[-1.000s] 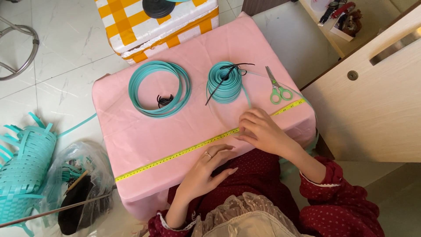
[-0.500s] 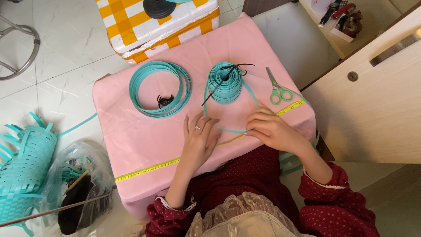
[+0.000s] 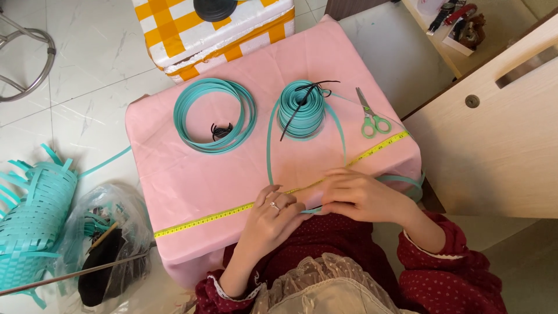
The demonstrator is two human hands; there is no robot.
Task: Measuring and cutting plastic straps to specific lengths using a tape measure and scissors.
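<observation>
My left hand (image 3: 270, 218) and my right hand (image 3: 359, 195) meet at the near edge of a pink-covered table (image 3: 174, 174). Both pinch a teal plastic strip (image 3: 269, 145) that loops up toward a tall teal roll (image 3: 300, 109) tied with a black cord. The strip lies over a yellow measuring tape (image 3: 215, 218) stretched diagonally across the table. A ring sits on a finger of my left hand.
A flat teal coil (image 3: 215, 114) with a black clip lies at the table's left. Green-handled scissors (image 3: 371, 116) rest at the right. A half-woven teal basket (image 3: 32, 215) and a plastic bag (image 3: 107, 238) are on the floor left. A yellow checked box (image 3: 215, 35) stands behind, a wooden cabinet (image 3: 494, 128) to the right.
My left hand slid from mid-table back toward the near edge, joining my right hand. A loop of teal strip has been drawn out from the roll.
</observation>
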